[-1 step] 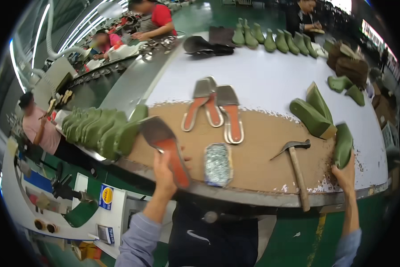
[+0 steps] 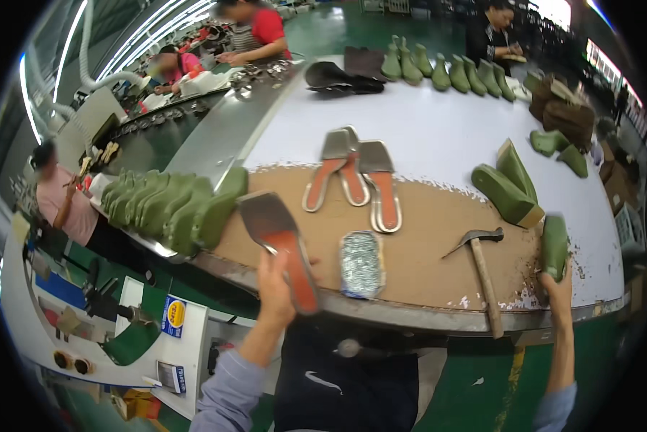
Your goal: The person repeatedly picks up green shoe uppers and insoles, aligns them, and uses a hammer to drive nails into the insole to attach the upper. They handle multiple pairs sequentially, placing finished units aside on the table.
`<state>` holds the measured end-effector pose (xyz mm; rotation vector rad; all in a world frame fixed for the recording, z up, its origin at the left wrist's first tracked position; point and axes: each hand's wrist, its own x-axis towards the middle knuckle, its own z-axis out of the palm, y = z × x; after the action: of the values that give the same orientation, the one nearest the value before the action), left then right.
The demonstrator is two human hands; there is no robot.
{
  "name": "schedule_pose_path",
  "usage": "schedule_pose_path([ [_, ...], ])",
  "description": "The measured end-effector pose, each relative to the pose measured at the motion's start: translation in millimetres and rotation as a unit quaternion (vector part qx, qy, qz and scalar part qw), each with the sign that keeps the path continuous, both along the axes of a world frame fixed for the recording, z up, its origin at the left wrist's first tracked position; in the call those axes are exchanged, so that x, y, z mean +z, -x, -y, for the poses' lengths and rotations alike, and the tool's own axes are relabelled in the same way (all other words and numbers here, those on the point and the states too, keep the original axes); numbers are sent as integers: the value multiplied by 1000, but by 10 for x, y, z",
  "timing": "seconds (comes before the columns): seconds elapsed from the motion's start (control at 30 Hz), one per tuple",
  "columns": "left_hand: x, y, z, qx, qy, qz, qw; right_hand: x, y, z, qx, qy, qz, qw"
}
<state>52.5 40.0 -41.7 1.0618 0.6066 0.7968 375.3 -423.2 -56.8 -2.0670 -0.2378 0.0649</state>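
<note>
My left hand (image 2: 273,291) is closed around a slide sandal (image 2: 294,270) with a dark band and an orange insole, held above the table's near edge. At the right, my right hand (image 2: 559,291) grips the lower end of a green shoe last (image 2: 554,245). Beyond that last lie two more green lasts (image 2: 502,194), one leaning on the other. A hammer (image 2: 485,281) with a wooden handle lies left of my right hand, its handle end past the edge. Between my hands is a small tray-like block with a silvery, speckled top (image 2: 361,265). Farther back lie several similar orange-insoled slides (image 2: 376,169).
Green lasts (image 2: 172,209) stand packed in a row at the left, and several more (image 2: 471,75) line the far edge. Dark shoe pieces (image 2: 341,78) lie at the back. Brown cardboard (image 2: 438,216) covers the near tabletop. Other people work beyond the table and at the left.
The whole view has shifted slightly. The last in my right hand sits a little nearer to me, farther from the two lasts beyond it. My left hand still holds the sandal.
</note>
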Motion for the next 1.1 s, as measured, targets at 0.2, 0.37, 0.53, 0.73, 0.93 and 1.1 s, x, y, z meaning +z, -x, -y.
schedule_pose_path([
  [0.2,-26,755,826,-166,168,87,968,325,2468,-665,207,-430,-153,866],
  [0.37,87,917,1214,-143,284,142,938,265,3360,-1943,289,-156,48,943],
  [0.53,248,1247,864,-236,327,270,874,108,3670,-2251,404,-282,-254,832],
  [0.73,457,783,558,-273,3,300,914,299,3195,-2046,390,-203,96,893],
  [0.93,390,792,446,-85,47,251,963,39,2934,-2203,387,-77,277,876],
  [1.1,-314,1326,301,41,72,111,990,-103,3090,-2331,397,5,265,879],
])
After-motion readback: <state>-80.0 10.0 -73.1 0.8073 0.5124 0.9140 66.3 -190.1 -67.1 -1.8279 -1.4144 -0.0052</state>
